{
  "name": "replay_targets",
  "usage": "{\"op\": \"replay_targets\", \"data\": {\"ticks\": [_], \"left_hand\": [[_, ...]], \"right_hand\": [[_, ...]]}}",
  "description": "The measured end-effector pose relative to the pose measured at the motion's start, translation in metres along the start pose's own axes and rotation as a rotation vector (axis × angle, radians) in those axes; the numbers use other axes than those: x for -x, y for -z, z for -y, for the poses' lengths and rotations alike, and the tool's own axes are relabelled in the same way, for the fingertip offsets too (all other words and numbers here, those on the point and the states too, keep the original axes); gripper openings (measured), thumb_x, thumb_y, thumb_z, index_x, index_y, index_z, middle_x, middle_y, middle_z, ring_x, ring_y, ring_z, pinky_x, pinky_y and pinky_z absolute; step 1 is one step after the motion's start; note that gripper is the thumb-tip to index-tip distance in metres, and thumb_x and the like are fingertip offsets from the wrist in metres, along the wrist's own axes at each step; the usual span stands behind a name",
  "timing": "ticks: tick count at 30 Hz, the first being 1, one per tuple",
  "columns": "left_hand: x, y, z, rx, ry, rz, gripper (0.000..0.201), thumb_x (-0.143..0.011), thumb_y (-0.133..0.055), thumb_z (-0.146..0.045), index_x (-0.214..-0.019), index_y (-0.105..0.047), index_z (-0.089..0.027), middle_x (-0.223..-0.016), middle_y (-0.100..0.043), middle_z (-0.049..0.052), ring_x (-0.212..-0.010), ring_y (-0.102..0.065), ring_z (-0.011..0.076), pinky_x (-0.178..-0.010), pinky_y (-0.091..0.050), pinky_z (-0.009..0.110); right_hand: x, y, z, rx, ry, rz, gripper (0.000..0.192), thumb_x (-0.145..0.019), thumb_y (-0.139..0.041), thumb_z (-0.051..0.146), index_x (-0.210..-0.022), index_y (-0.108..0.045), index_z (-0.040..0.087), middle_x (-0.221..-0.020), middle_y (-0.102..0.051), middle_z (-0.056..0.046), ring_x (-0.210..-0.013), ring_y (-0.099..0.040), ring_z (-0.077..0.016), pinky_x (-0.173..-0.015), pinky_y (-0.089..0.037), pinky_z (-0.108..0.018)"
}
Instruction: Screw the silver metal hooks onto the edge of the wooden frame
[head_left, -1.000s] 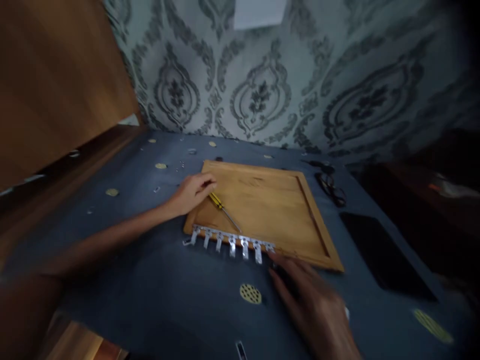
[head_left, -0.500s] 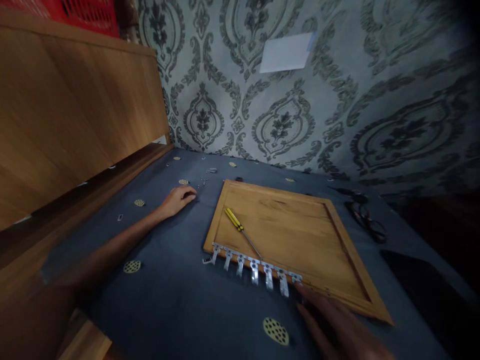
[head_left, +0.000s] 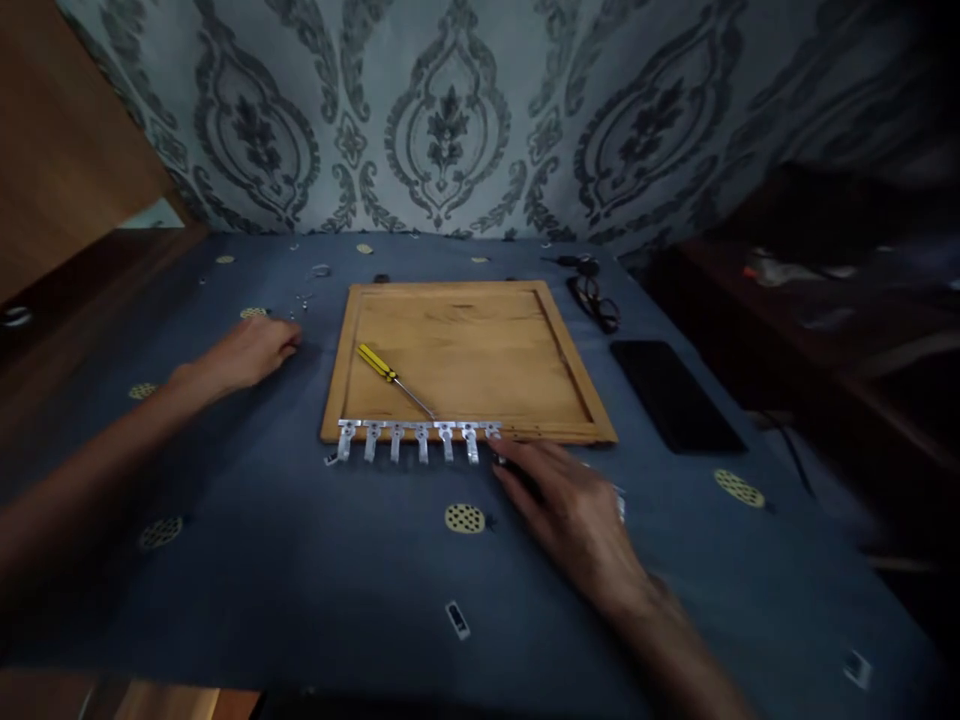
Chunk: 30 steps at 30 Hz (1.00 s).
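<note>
The left hand (head_left: 251, 355), its grip impossible to tell, has moved from the screwdriver (head_left: 377, 363) to near the small parts (head_left: 304, 302) at the board's (head_left: 495, 355) ten o'clock, so only the right hand (head_left: 570, 495) now attends the strip (head_left: 422, 440) at seven o'clock, seemingly pinching its right end.

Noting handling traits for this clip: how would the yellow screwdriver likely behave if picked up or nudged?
The yellow screwdriver is probably stiff, given its straight metal shaft. It likely balances toward the handle, which looks thicker. Nudged, it might roll or slide across the wooden panel, though the raised border could stop it.
</note>
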<state>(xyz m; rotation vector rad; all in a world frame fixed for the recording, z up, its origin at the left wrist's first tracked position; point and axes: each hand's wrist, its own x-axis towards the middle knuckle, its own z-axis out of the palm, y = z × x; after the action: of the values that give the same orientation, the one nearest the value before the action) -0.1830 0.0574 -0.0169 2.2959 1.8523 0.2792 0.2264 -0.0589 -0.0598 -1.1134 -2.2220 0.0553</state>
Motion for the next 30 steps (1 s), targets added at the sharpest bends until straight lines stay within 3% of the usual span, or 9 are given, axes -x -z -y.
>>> {"op": "replay_targets", "data": {"ticks": [2, 4, 6, 8, 11, 14, 16, 20, 30], "left_hand": [[-0.002, 0.009, -0.010, 0.046, -0.011, -0.033, 0.033, -0.081, -0.066, -0.051, -0.069, -0.066, -0.020, -0.064, -0.062, 0.002, -0.065, -0.053, 0.0168, -0.068, -0.045, 0.033], [-0.003, 0.018, -0.032, 0.117, -0.027, -0.073, 0.036, -0.079, -0.063, -0.058, -0.078, -0.070, -0.023, -0.074, -0.068, 0.002, -0.069, -0.056, 0.0171, -0.065, -0.045, 0.031], [-0.002, 0.024, -0.067, 0.227, -0.063, -0.087, 0.038, -0.076, -0.065, -0.058, -0.084, -0.070, -0.021, -0.075, -0.068, 0.001, -0.069, -0.058, 0.0158, -0.062, -0.046, 0.028], [-0.001, 0.024, -0.110, 0.551, -0.125, -0.038, 0.027, -0.073, -0.073, -0.044, -0.083, -0.071, -0.020, -0.078, -0.070, 0.002, -0.071, -0.061, 0.0141, -0.064, -0.049, 0.025], [-0.005, 0.011, -0.170, 0.762, -0.263, 0.193, 0.015, -0.073, -0.073, -0.032, -0.077, -0.071, -0.018, -0.072, -0.070, 0.001, -0.066, -0.062, 0.0102, -0.061, -0.048, 0.019], [-0.014, -0.009, -0.206, 0.783, -0.346, 0.404, 0.012, -0.077, -0.067, -0.026, -0.078, -0.070, -0.015, -0.069, -0.070, 0.000, -0.062, -0.062, 0.0081, -0.057, -0.046, 0.016], [-0.022, -0.021, -0.216, 0.758, -0.384, 0.461, 0.008, -0.077, -0.065, -0.020, -0.077, -0.070, -0.013, -0.069, -0.069, -0.001, -0.062, -0.061, 0.0070, -0.058, -0.046, 0.016], [-0.032, -0.036, -0.218, 0.709, -0.432, 0.464, 0.007, -0.078, -0.063, -0.013, -0.079, -0.070, -0.012, -0.070, -0.070, -0.002, -0.064, -0.061, 0.0056, -0.060, -0.045, 0.015], [-0.034, -0.046, -0.215, 0.534, -0.469, 0.463, 0.007, -0.081, -0.065, -0.010, -0.083, -0.072, -0.013, -0.072, -0.072, -0.001, -0.064, -0.062, 0.0069, -0.062, -0.044, 0.018]], "right_hand": [[0.000, 0.001, 0.001, -0.005, -0.008, 0.011, 0.022, -0.098, -0.053, 0.019, -0.113, -0.069, 0.020, -0.095, -0.078, -0.007, -0.082, -0.075, -0.0195, -0.071, -0.062, -0.031], [-0.001, 0.002, 0.002, -0.012, -0.014, 0.019, 0.021, -0.099, -0.052, 0.019, -0.113, -0.068, 0.020, -0.093, -0.078, -0.006, -0.080, -0.074, -0.0185, -0.071, -0.061, -0.030], [-0.002, 0.003, 0.003, -0.016, -0.009, 0.022, 0.021, -0.099, -0.051, 0.019, -0.113, -0.068, 0.020, -0.094, -0.078, -0.006, -0.080, -0.073, -0.0182, -0.070, -0.060, -0.030], [-0.003, 0.004, 0.003, -0.023, -0.006, 0.027, 0.022, -0.099, -0.051, 0.018, -0.114, -0.067, 0.020, -0.094, -0.078, -0.005, -0.081, -0.072, -0.0181, -0.070, -0.059, -0.029], [-0.003, 0.005, 0.004, -0.023, -0.011, 0.029, 0.022, -0.099, -0.051, 0.017, -0.114, -0.067, 0.019, -0.091, -0.078, -0.005, -0.080, -0.071, -0.0188, -0.070, -0.057, -0.030], [-0.004, 0.006, 0.004, -0.035, -0.007, 0.023, 0.021, -0.100, -0.050, 0.017, -0.110, -0.068, 0.018, -0.088, -0.077, -0.005, -0.076, -0.069, -0.0183, -0.068, -0.055, -0.029], [-0.005, 0.006, 0.005, -0.051, -0.010, 0.020, 0.019, -0.100, -0.050, 0.017, -0.105, -0.068, 0.018, -0.084, -0.075, -0.004, -0.075, -0.068, -0.0176, -0.067, -0.053, -0.029], [-0.007, 0.006, 0.005, -0.042, -0.020, 0.003, 0.020, -0.101, -0.049, 0.017, -0.097, -0.068, 0.019, -0.083, -0.075, -0.004, -0.073, -0.067, -0.0166, -0.067, -0.051, -0.027], [-0.006, 0.006, 0.005, -0.025, -0.017, 0.006, 0.026, -0.103, -0.044, 0.018, -0.093, -0.068, 0.017, -0.084, -0.075, -0.005, -0.074, -0.066, -0.0166, -0.067, -0.051, -0.028]]}}
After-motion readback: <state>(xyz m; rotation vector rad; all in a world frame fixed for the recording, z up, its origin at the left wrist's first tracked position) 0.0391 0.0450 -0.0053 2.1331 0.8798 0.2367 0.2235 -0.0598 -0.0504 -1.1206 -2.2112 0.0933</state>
